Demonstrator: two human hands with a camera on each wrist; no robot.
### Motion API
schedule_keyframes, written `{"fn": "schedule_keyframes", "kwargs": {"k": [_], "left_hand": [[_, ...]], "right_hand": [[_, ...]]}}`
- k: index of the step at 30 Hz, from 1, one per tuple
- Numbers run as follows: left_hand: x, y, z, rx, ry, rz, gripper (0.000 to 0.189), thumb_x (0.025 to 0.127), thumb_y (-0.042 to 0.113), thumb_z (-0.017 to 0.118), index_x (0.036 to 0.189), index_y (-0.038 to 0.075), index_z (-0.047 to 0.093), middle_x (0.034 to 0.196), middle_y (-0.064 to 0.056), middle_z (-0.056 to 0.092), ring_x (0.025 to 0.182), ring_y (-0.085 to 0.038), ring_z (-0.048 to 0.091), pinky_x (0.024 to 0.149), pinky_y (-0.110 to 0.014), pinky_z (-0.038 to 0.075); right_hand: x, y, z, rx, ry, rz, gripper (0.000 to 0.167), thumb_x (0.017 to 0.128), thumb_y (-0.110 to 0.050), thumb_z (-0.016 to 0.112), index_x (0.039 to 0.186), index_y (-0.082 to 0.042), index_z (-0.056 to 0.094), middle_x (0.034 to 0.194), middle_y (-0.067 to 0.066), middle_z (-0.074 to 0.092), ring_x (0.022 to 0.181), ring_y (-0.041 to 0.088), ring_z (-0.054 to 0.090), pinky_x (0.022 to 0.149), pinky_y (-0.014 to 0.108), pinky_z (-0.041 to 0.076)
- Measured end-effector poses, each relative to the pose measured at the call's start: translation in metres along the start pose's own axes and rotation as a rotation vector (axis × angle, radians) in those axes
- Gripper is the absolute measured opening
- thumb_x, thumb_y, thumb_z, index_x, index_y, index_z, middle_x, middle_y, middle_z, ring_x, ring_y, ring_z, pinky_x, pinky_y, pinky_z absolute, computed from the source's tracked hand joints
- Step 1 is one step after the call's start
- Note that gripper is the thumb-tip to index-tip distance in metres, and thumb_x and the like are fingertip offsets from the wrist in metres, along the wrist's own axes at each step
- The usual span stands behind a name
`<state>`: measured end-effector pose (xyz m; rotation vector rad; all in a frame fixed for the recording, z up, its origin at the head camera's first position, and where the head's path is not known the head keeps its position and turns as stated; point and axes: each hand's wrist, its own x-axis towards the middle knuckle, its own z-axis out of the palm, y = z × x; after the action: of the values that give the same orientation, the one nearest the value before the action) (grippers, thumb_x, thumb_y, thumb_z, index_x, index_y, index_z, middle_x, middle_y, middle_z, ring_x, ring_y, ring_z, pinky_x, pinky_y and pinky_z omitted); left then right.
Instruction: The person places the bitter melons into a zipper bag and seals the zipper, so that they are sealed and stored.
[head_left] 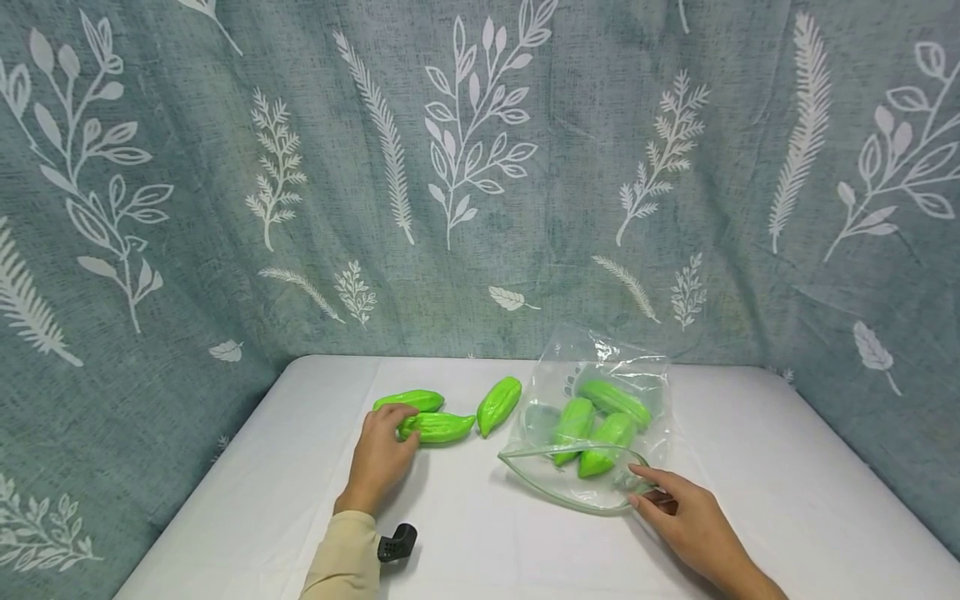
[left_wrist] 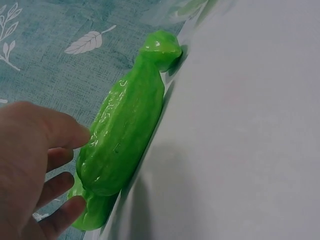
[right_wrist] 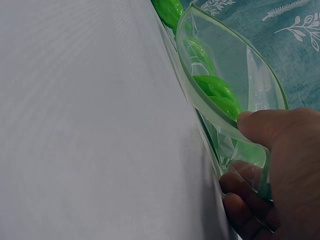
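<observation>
A glossy green bitter gourd [head_left: 442,427] lies on the white table, with my left hand [head_left: 380,457] at its left end. The thumb and fingers of that hand are spread loosely about this end, as the left wrist view also shows. A second bitter gourd [head_left: 415,401] lies just behind, partly hidden by the fingers. To the right, a third bitter gourd [head_left: 498,406] slants on the cloth. My right hand [head_left: 686,512] pinches the green-edged mouth of a clear zip bag [head_left: 551,497] at its right corner. The bag's mouth gapes toward me, and several bitter gourds [head_left: 607,446] lie inside.
A white cloth [head_left: 465,533] covers the table. Behind and at both sides hangs a blue-green curtain [head_left: 540,208] with white leaf prints. A small black device [head_left: 397,543] sits beside my left sleeve [head_left: 343,554].
</observation>
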<state>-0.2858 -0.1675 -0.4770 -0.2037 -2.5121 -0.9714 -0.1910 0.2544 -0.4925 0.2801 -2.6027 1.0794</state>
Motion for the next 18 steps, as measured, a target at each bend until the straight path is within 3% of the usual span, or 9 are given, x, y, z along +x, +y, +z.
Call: {"fn": "schedule_keyframes", "kwargs": {"k": [8,18], "left_hand": [[-0.0009,0.0021,0.0015,0.038,-0.025,-0.024,0.031,0.087,0.012,0.075,0.118,0.011,0.073,0.124,-0.006,0.064,0.118,-0.028,0.052,0.100,-0.049,0.046],[-0.0018,0.0028,0.0032,0.061,-0.004,0.009,0.040,0.086,0.019,0.078,0.123,0.006,0.071,0.114,-0.008,0.062,0.112,-0.028,0.054,0.096,-0.047,0.048]], "right_hand": [[-0.0012,-0.0019,-0.0015,-0.010,0.007,-0.025,0.045,0.089,-0.019,0.078,0.132,-0.011,0.066,0.112,0.007,0.071,0.082,0.007,0.068,0.068,0.023,0.057],[-0.0003,-0.0014,-0.0024,-0.007,-0.012,0.001,0.048,0.090,-0.021,0.077,0.135,-0.012,0.064,0.112,0.007,0.071,0.081,0.006,0.068,0.069,0.023,0.056]]}}
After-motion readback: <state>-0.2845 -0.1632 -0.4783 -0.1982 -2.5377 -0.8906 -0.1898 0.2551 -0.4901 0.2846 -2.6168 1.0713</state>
